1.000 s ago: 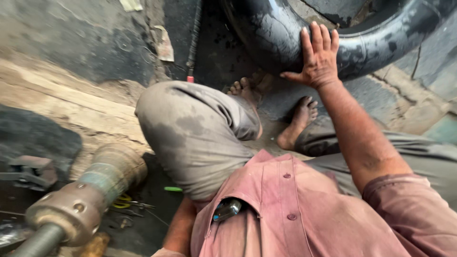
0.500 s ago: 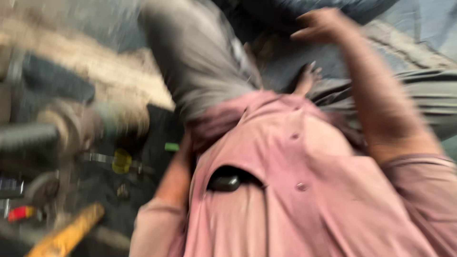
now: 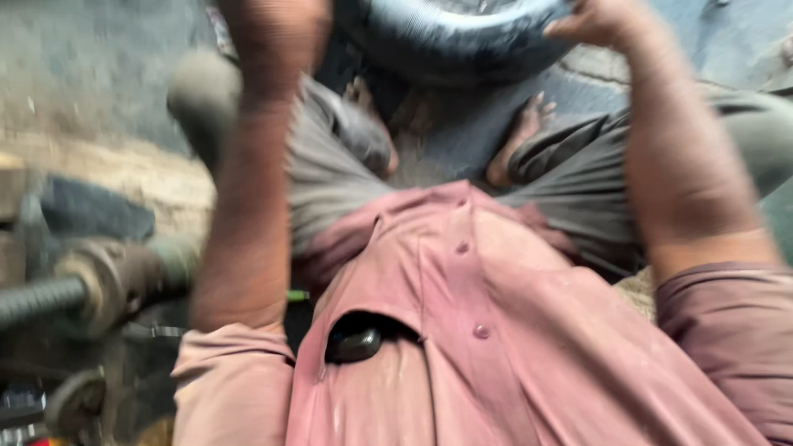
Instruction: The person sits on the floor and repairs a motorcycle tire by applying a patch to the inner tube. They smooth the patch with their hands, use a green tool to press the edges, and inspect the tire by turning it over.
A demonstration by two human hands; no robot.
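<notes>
Black rubber inner tube (image 3: 450,37): held at the top of the view, above the bare feet (image 3: 516,144), beyond the knees. Right hand (image 3: 599,21): laid on the tube's right flank, fingers curled over it. Left hand (image 3: 277,41): raised beside the tube's left side; blurred, so grip and openness cannot be told. Handling advice, as judged: both palms are best kept spread on opposite flanks so the tube is steadied evenly. Threaded metal press (image 3: 78,289): at left, apart.

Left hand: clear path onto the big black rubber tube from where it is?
Probably yes. The left hand is raised right beside the black rubber tube, with nothing visible between them; the right hand already rests on its far side. Blur hides whether the left one touches yet.
</notes>
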